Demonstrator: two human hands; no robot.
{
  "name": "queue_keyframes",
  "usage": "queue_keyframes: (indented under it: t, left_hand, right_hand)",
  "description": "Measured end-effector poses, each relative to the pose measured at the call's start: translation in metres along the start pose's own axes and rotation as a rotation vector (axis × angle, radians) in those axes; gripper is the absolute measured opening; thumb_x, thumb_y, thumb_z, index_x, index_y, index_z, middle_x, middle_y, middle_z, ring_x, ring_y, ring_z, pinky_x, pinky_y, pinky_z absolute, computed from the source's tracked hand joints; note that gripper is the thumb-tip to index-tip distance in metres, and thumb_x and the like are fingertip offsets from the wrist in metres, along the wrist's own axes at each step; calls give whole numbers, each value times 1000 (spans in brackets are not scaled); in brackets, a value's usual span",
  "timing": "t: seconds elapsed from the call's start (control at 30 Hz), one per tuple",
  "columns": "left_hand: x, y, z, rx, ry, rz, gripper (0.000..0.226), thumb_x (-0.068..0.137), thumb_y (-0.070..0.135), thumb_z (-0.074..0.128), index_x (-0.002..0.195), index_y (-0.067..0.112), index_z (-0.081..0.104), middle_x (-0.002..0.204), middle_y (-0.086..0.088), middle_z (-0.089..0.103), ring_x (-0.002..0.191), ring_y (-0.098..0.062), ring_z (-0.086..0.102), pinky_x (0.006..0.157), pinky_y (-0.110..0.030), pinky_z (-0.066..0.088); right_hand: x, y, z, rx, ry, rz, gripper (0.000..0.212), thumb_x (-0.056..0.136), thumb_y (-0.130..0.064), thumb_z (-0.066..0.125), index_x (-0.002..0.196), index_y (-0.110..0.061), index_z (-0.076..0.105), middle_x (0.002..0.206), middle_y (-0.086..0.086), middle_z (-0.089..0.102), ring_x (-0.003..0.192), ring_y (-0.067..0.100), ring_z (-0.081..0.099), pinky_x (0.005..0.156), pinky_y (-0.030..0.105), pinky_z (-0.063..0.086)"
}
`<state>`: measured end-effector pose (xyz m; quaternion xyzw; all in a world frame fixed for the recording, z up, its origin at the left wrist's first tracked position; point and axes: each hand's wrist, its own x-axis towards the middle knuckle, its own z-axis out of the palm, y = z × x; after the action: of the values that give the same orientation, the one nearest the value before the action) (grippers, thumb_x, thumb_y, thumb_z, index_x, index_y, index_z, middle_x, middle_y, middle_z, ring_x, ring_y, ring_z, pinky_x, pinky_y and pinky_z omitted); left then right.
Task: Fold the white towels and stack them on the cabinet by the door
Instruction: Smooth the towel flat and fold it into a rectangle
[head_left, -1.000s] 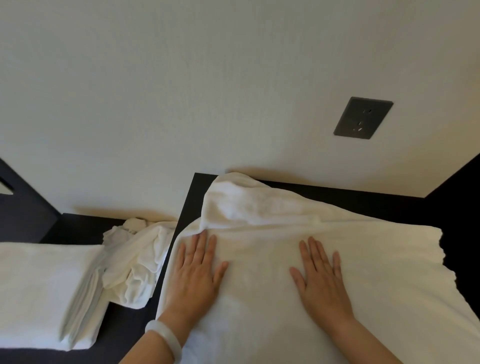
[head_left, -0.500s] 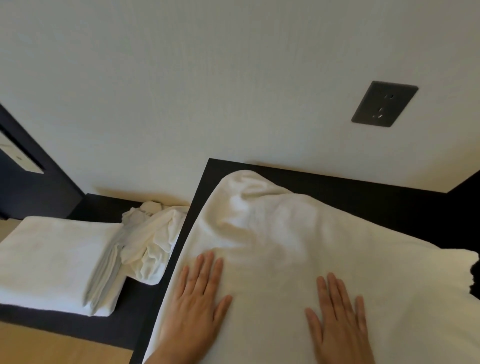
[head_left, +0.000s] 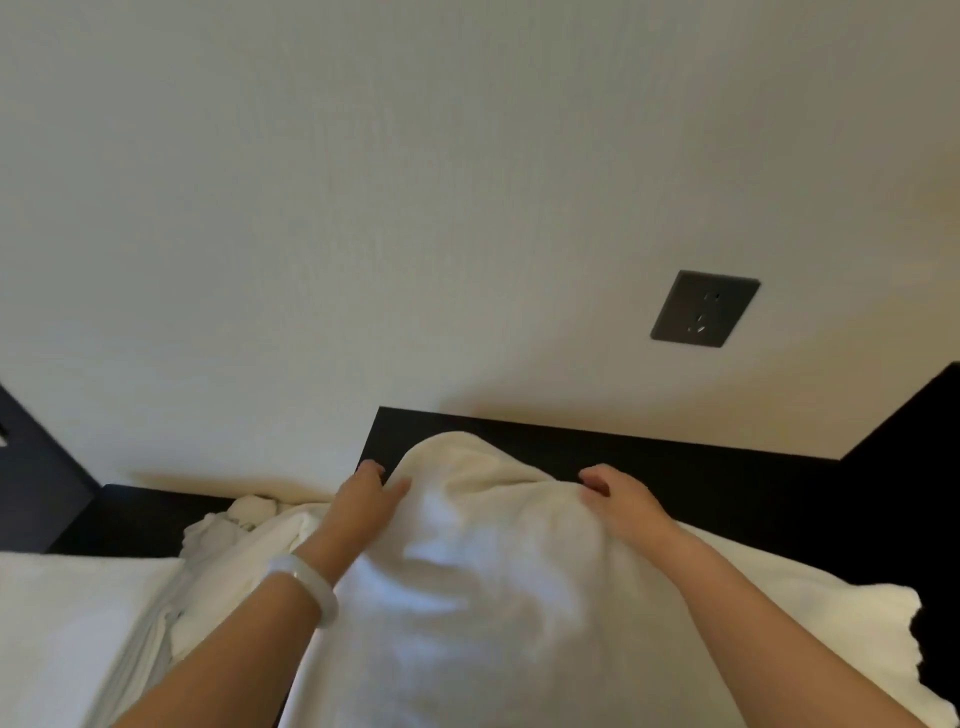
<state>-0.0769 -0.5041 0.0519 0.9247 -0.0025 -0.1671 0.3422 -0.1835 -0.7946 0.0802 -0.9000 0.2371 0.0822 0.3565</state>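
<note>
At the far edge of the white towel (head_left: 493, 582), the left hand (head_left: 366, 501) and the right hand (head_left: 621, 499) each curl their fingers into the cloth, apparently pinching it; blur hides the fingertips. The towel lies spread over the black cabinet top (head_left: 701, 473). To the left, on a lower dark surface (head_left: 145, 512), a folded towel (head_left: 67, 623) lies just beside a crumpled towel (head_left: 234, 530).

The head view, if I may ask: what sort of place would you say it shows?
Probably a hotel room or similar: a white towel on a dark cabinet, folded towels beside it, and a dark socket on the plain wall.
</note>
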Motion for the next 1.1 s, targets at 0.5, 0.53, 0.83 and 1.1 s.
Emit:
queue_keyframes:
  t: [0.5, 0.53, 0.83, 1.1]
  left_hand:
    - [5, 17, -45, -453, -78, 308, 37, 80, -17, 59, 79, 16, 77, 91, -3, 68, 83, -11, 65, 77, -21, 50]
    - [1, 4, -46, -359, -89, 331, 46, 78, -20, 57, 69, 21, 76, 91, 0, 64, 85, -11, 63, 79, -21, 49]
    - [-23, -13, -30, 125, -156, 335, 16, 86, 17, 58, 76, 23, 69, 101, 5, 56, 99, -16, 54, 77, -17, 39]
    - [-37, 6, -10, 457, 67, 378, 13, 89, 13, 54, 94, 17, 43, 92, 4, 44, 86, -16, 39, 72, -24, 30]
  right_hand:
    - [-39, -7, 20, -544, 113, -564, 33, 90, -26, 62, 123, -30, 54, 111, -8, 44, 96, 11, 46, 78, 23, 43]
    - [-48, -2, 23, -536, -3, -547, 37, 94, -32, 58, 130, -35, 51, 116, -12, 41, 102, 7, 43, 86, 21, 42]
    - [-23, -22, -2, -169, -85, -165, 23, 99, -23, 58, 120, -33, 58, 111, -11, 56, 76, 6, 63, 77, 22, 54]
    - [8, -29, -6, -242, -461, -113, 41, 83, -27, 78, 115, -34, 54, 117, -12, 55, 106, 9, 58, 95, 30, 51]
